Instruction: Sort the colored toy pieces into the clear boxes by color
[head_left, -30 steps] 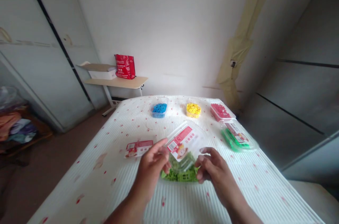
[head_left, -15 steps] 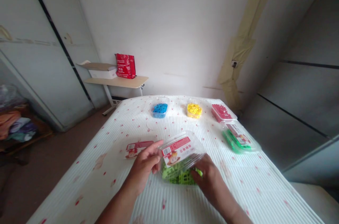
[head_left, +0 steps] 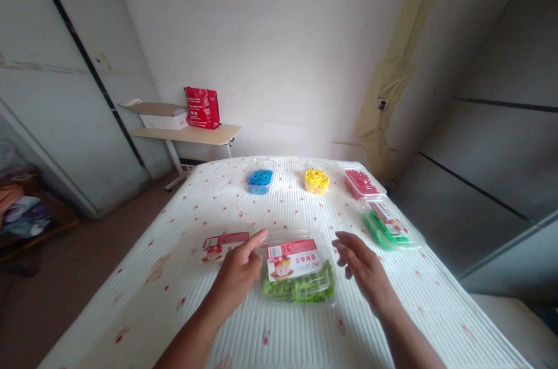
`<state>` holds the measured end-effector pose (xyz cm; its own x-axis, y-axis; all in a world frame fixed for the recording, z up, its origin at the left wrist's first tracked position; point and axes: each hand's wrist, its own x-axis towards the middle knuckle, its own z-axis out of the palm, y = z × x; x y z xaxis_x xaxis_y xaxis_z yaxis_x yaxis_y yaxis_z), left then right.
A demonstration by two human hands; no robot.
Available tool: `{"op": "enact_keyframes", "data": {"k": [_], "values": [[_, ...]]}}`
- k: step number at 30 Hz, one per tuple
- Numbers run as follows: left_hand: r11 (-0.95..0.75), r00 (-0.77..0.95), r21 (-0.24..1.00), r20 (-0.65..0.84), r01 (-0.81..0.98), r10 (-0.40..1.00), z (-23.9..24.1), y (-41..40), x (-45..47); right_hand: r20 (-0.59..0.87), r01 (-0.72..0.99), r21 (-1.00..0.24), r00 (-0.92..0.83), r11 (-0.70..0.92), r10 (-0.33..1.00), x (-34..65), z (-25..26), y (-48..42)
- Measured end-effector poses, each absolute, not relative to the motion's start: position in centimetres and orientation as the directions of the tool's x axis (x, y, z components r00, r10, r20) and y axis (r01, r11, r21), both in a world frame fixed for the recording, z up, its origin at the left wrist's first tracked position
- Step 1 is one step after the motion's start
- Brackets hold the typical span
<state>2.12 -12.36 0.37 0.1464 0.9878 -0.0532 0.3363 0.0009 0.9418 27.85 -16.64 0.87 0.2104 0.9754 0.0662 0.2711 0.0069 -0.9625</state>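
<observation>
A clear plastic box of light green plastic pieces [head_left: 300,289] stands in front of me, with a clear lid bearing a red and white label [head_left: 293,258] lying over it. My left hand [head_left: 239,269] is at the box's left edge, its index finger stretched out along the lid's upper left corner; whether it presses there I cannot tell. To the right of the box, my right hand [head_left: 360,264] hovers with bent, parted fingers and nothing in them. Another labelled clear lid [head_left: 222,243] lies on the table, partly behind my left hand.
Farther back stand boxes of blue pieces [head_left: 260,178], yellow pieces [head_left: 317,181] and red pieces [head_left: 361,183]. A lidded box of darker green pieces [head_left: 387,226] sits at the right edge of the patterned tablecloth [head_left: 174,293]. A red bag [head_left: 203,108] rests on a side table [head_left: 196,134].
The tilted lid has come down over the light green pieces. My right hand has let go of the lid's right side and moved away to the right. My left hand stays at the left edge.
</observation>
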Motion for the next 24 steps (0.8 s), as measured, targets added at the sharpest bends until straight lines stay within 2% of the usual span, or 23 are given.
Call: {"op": "enact_keyframes", "data": {"k": [6,10,13,21,24], "values": [[-0.123,0.158,0.864,0.051,0.489,0.986,0.6,-12.2,2.5,0.082,0.418,-0.908,0.116,0.026,0.990,27.4,-0.6,-14.8],[-0.218,0.254,0.737,0.065,0.640,0.965,0.4,-11.9,2.8,0.099,0.531,-0.847,0.132,0.014,0.986,27.4,-0.5,-14.7],[-0.248,0.265,0.668,0.079,0.702,0.961,-0.1,-11.7,3.0,0.116,0.572,-0.820,0.131,0.021,0.984,27.2,-0.2,-15.2],[-0.111,0.151,0.853,0.039,0.510,0.988,-1.8,-12.6,2.9,0.138,0.670,-0.742,0.134,0.013,0.981,26.1,-0.3,-16.1],[-0.019,0.117,0.919,-0.030,0.395,0.993,-1.9,-12.8,2.9,0.148,0.681,-0.732,0.140,0.013,0.979,26.1,-0.6,-16.1]]}}
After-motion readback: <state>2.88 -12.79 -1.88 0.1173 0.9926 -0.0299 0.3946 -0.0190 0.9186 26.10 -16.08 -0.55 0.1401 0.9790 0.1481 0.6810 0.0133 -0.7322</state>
